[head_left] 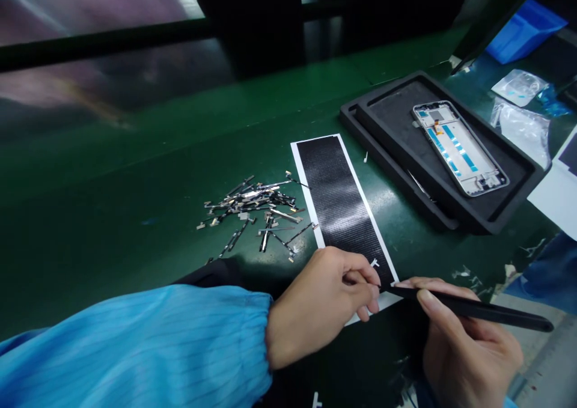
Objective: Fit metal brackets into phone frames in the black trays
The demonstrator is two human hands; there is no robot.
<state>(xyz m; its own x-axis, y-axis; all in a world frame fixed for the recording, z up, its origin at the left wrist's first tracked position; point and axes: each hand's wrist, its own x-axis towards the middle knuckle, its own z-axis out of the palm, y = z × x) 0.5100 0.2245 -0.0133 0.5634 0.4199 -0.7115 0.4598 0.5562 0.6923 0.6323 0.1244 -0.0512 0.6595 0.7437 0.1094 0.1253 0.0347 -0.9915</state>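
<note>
My left hand (327,300) is over the near end of a white-bordered black sheet (336,200), fingertips pinched together; what they hold is hidden or too small to name. In my right hand (469,336) lies a pair of black tweezers (487,310), its tip pointing left and almost meeting the left fingertips. A small white piece (375,264) shows on the sheet just beyond my left fingers. Left of the sheet lies a loose pile of thin flex cables (255,200), several with gold or silver ends, a few touching the sheet's edge.
Stacked black foam trays (387,131) stand at the right, the top one bearing a silver phone frame (460,148) with blue strips. Clear plastic bags (520,128) and a blue bin (525,32) are farther right. White scraps (471,279) lie on the green table (148,197).
</note>
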